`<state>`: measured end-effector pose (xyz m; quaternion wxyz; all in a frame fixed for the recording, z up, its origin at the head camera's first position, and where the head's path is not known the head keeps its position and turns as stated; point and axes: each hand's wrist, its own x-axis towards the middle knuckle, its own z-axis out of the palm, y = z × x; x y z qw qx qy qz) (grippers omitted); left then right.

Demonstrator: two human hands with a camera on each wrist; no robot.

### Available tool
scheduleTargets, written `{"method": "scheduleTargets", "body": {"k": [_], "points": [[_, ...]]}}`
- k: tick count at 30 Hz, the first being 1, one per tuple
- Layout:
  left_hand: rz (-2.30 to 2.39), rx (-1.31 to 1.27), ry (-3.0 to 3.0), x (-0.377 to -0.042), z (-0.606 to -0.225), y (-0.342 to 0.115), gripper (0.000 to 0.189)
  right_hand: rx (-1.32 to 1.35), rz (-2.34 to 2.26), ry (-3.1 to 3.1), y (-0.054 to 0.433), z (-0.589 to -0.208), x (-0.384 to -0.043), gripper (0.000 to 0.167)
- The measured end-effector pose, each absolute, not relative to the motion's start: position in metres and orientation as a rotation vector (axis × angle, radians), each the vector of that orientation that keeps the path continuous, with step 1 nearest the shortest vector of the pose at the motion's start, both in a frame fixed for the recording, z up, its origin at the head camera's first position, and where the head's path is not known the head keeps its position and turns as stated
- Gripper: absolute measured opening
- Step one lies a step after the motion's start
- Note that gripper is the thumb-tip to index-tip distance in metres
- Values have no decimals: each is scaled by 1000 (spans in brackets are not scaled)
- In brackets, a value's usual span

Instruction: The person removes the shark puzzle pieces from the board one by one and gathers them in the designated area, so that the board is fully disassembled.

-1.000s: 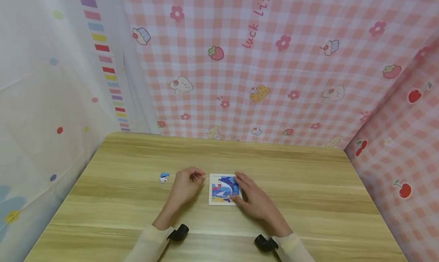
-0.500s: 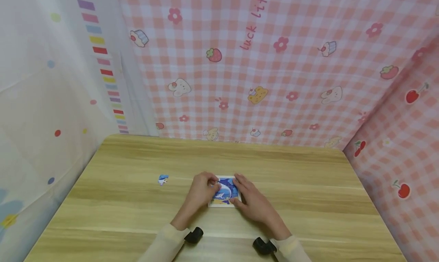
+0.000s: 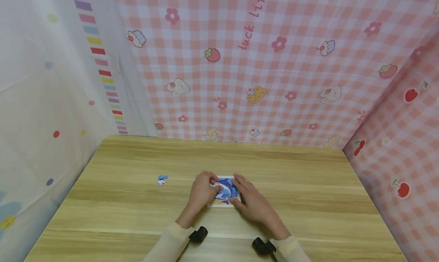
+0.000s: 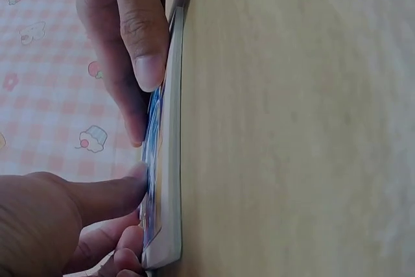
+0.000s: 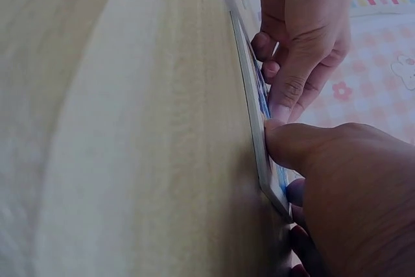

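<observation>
A small jigsaw puzzle in a white-rimmed tray (image 3: 224, 193) lies flat on the table, its picture blue with a white curved shape. At its left side my left hand (image 3: 203, 189) has its thumb (image 4: 117, 196) pressed on the picture and its other fingers curled by the tray's edge. Any piece under those fingers is hidden. My right hand (image 3: 255, 203) rests along the right side, fingers fairly straight, thumb (image 5: 288, 141) laid on the near rim. Left of both hands lies a loose blue-and-white puzzle piece (image 3: 162, 180).
The wood-grain table (image 3: 308, 185) extends around the puzzle on all sides. A pink checked cloth (image 3: 233, 75) hangs behind it, with a white dotted cloth (image 3: 68, 102) at the left. Black wrist cameras (image 3: 264, 246) sit on both wrists.
My left hand has moved right from beside the tray onto its left part, and its thumb now presses there. The right hand has hardly moved. The loose piece stays on the table.
</observation>
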<state>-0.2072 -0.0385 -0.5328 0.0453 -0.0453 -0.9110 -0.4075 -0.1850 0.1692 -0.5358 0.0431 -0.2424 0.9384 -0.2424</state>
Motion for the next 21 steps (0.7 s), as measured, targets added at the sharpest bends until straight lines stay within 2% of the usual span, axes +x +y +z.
{"method": "scheduleTargets", "body": {"k": [14,21], "points": [[-1183,-138,-2747,-204,-526,-33,22,-735,-765,2856,169,-532,-184,68],[-1184,-182,-2754,-206,-529,-33,32,-748,-755,2856,170,-534,-184,68]]}}
